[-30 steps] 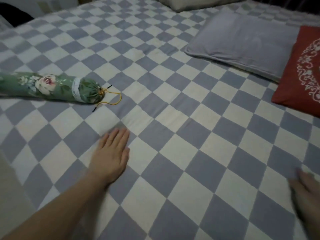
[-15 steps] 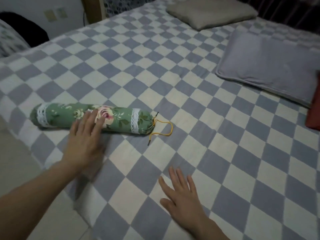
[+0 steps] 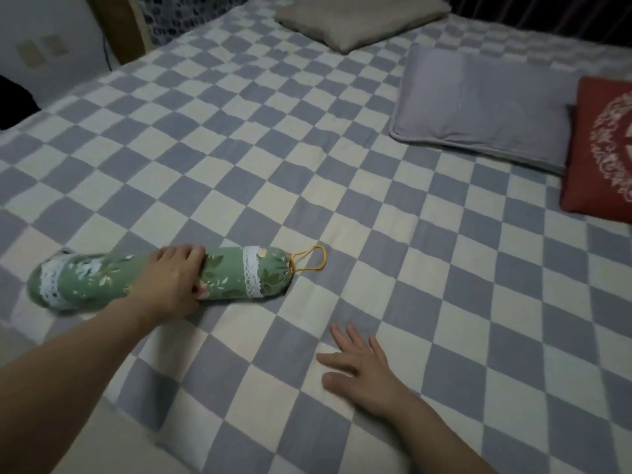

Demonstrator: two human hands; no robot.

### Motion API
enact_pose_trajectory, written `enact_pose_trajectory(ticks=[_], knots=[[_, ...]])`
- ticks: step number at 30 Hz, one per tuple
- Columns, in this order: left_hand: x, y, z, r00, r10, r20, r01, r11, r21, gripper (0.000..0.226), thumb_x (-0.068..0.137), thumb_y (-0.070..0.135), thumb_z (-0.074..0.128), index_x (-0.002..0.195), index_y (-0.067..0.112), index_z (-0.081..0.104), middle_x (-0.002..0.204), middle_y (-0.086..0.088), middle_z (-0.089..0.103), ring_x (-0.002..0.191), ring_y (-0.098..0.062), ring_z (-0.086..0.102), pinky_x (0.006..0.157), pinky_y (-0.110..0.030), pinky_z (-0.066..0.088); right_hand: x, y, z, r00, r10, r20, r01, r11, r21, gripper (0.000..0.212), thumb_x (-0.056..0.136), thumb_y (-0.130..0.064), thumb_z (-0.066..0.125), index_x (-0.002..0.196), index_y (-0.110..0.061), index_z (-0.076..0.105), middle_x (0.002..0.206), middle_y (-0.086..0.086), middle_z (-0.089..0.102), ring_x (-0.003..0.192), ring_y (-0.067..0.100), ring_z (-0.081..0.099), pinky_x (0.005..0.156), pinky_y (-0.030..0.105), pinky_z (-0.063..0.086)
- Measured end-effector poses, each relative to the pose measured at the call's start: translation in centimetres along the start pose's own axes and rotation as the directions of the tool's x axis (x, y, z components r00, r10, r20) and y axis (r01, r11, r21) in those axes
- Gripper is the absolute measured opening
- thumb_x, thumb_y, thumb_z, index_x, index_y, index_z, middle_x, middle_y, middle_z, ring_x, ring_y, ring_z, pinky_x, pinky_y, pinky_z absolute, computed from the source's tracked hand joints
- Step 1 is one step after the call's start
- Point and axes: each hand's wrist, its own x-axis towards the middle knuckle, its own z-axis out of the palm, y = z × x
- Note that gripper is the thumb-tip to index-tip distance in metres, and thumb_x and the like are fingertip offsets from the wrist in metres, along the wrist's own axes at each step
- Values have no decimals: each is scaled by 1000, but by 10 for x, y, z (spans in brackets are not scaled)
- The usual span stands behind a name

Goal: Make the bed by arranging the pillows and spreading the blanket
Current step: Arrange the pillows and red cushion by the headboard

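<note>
Here I have my left hand [image 3: 171, 285] curled over the middle of the green floral bolster pillow [image 3: 236, 275], fingers wrapped across its top and thumb on the near side. The bolster lies on its side near the left edge of the bed, on the blue-and-cream checkered blanket [image 3: 307, 148], its yellow drawstring loop [image 3: 313, 258] trailing from the right end. My right hand [image 3: 359, 371] rests flat on the blanket, fingers spread and straight, gripping nothing. Further up the bed I see a lavender pillow [image 3: 485, 107] just beside a red embroidered cushion [image 3: 605, 148], and a beige pillow [image 3: 359, 18] at the far end.
</note>
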Motion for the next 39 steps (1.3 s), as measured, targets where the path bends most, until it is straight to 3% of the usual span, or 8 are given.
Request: enact_pose_trajectory(ticks=[4, 9, 18, 24, 28, 31, 35, 39], knots=[[-33, 49, -21, 962, 255, -95, -248, 965, 83, 71, 33, 43, 85, 86, 18, 46, 78, -7, 61, 68, -26, 59, 68, -35, 43, -32, -23, -31, 968, 59, -242, 46, 912, 407, 77, 80, -39, 69, 143, -39, 25, 146, -20, 27, 133, -4, 22, 107, 16, 19], [-63, 209, -50, 754, 636, -164, -609, 770, 189, 53, 51, 32, 73, 94, 12, 49, 89, -10, 63, 75, -28, 60, 75, -35, 30, -88, -4, -65, 979, -17, -201, -38, 963, -268, 112, 67, -62, 67, 145, -39, -9, 156, -6, 14, 143, 17, 15, 115, 42, 18], [-64, 515, -95, 316, 841, -440, -886, 427, 182, 50, 76, 16, 42, 126, 15, 45, 135, -20, 46, 124, -31, 42, 108, -48, 21, -335, 194, -149, 687, 355, -635, -395, 915, 84, 87, 73, -60, 60, 142, -48, 8, 140, -21, 36, 128, 4, 41, 100, 23, 37], [-62, 734, -97, 264, 908, -326, -928, 331, 170, 78, 67, 24, 36, 144, 19, 27, 156, -16, 3, 145, -30, 0, 113, -47, 3, -540, 343, -210, 253, 520, -816, -655, 713, 251, 84, 66, -58, 65, 137, -51, 21, 128, -15, 52, 116, 9, 55, 89, 27, 47], [-78, 871, -106, 252, 951, -178, -959, 270, 83, 94, 54, 39, 73, 138, 16, 37, 149, -16, 31, 131, -34, 34, 108, -47, 26, -642, 414, -244, 18, 566, -824, -699, 596, 394, 88, 69, -49, 74, 142, -37, 27, 132, -7, 50, 121, 15, 50, 96, 33, 43], [-101, 956, -123, 324, 944, -56, -942, 317, -109, 94, 65, 60, 31, 145, 13, 19, 150, -16, 10, 133, -40, 36, 93, -55, 42, -697, 454, -270, -93, 567, -818, -742, 508, 437, 83, 71, -49, 71, 141, -40, 26, 130, -6, 50, 117, 19, 52, 92, 34, 44], [-122, 1037, -102, 405, 859, 313, -770, 505, -389, 108, 57, 91, 25, 145, 39, -10, 143, 5, -41, 130, -31, -40, 109, -64, 1, -738, 519, -326, -154, 460, -874, -831, 418, 366, 82, 76, -49, 66, 145, -35, 23, 114, 8, 53, 102, 30, 56, 79, 38, 49], [-127, 1063, -79, 507, 832, 225, -769, 555, -318, 81, 59, 89, 17, 132, 54, 20, 156, 9, -11, 140, -32, -24, 104, -70, 9, -730, 607, -354, -56, 497, -866, -966, 193, 173, 93, 73, -50, 69, 148, -29, 19, 138, 20, 42, 119, 36, 48, 91, 46, 43]])
